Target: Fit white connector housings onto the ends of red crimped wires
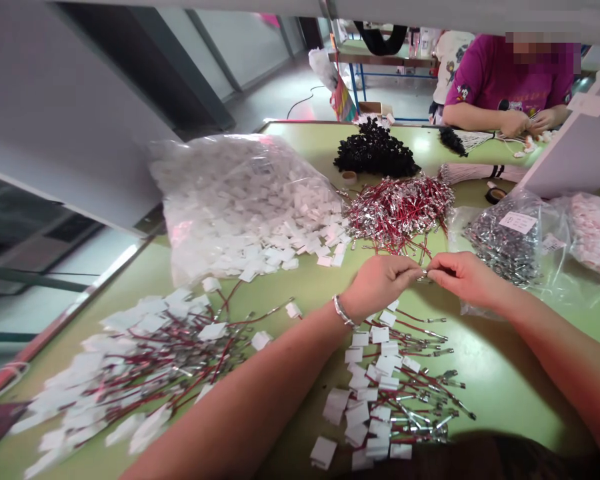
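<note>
My left hand, with a bracelet at its wrist, has thumb and forefinger closed in a pinch. Close to it, my right hand is pinched as well. Between the fingertips a small silver metal terminal shows; most of it is covered by the fingers. Just beyond the hands lies a heap of short red wires with metal ends. Below them, several red wires with white plastic housings lie in a column, their metal ends pointing right.
A clear bag of white housings spills at the left. Nearer, more housed wires are heaped. Black parts sit behind, and a bag of metal terminals lies right. Across the table, a person in a purple shirt handles white wires.
</note>
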A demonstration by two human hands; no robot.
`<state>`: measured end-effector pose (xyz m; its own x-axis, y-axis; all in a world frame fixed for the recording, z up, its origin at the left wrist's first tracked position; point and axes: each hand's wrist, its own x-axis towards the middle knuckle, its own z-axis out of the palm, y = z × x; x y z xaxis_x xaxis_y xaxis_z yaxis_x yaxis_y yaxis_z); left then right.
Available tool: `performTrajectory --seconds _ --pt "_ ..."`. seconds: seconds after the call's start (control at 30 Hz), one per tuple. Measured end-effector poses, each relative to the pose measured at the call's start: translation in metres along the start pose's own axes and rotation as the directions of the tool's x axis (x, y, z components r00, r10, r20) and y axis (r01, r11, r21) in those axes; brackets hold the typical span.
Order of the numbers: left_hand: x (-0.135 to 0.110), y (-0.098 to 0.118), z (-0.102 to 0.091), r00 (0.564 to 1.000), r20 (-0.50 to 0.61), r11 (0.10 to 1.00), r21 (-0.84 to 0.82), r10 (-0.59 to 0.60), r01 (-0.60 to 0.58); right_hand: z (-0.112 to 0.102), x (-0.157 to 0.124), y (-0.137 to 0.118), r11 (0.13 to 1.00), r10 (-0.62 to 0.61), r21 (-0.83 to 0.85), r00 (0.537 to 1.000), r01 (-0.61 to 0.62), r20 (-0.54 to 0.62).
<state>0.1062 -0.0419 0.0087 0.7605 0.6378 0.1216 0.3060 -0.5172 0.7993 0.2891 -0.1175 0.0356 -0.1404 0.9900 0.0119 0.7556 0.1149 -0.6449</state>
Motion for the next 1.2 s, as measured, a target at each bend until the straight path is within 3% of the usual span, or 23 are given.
performTrajectory --seconds 0.2,0.27,0.33,0.5,0.6,0.67,0.77,0.83,0.9,1.03,1.2 --pt "0.004 0.002 -0.023 0.988 0.147 0.997 -0.063 -0.039 0.049 -0.008 0.004 0.012 0.958 -0.144 -0.253 0.989 0.136 -0.014" --pt "0.004 0.003 -0.023 0.982 0.186 0.999 -0.032 -0.02 0.026 -0.006 0.004 0.006 0.939 -0.208 -0.294 0.976 0.181 -0.062" --pt "0.003 0.006 -0.016 0.988 0.154 1.0 -0.015 0.004 -0.001 0.002 0.003 -0.006 0.941 -0.22 -0.279 0.973 0.194 -0.067" --pt "0.001 0.016 0.001 0.998 0.058 0.999 -0.049 -0.004 0.007 0.028 0.001 -0.02 0.969 -0.068 -0.239 0.997 0.056 -0.042" --pt "0.002 0.019 -0.019 0.998 0.037 0.999 -0.015 -0.047 0.048 0.03 0.002 -0.011 0.981 -0.058 -0.188 0.996 0.043 -0.072" --pt "0.002 0.017 -0.043 0.992 -0.064 0.974 0.189 -0.112 0.122 0.025 0.003 -0.005 0.992 0.007 -0.125 0.996 -0.019 -0.093" --pt "0.0 0.004 -0.074 0.906 -0.302 0.717 0.555 -0.298 0.421 0.018 0.005 0.0 0.989 0.146 0.003 0.988 -0.146 -0.054" --pt "-0.003 -0.007 -0.082 0.88 -0.274 0.589 0.661 -0.387 0.465 0.015 0.007 -0.001 0.978 0.194 0.088 0.98 -0.189 -0.049" --pt "-0.004 -0.016 -0.079 0.881 -0.217 0.542 0.719 -0.42 0.435 0.014 0.007 -0.002 0.97 0.206 0.15 0.975 -0.192 -0.084" --pt "-0.004 -0.024 -0.066 0.902 -0.195 0.534 0.75 -0.385 0.391 0.015 0.005 -0.001 0.939 0.244 0.273 0.963 -0.206 -0.112" --pt "-0.002 -0.03 -0.066 0.888 -0.25 0.586 0.677 -0.386 0.445 0.015 0.004 -0.001 0.889 0.312 0.397 0.937 -0.23 -0.157"
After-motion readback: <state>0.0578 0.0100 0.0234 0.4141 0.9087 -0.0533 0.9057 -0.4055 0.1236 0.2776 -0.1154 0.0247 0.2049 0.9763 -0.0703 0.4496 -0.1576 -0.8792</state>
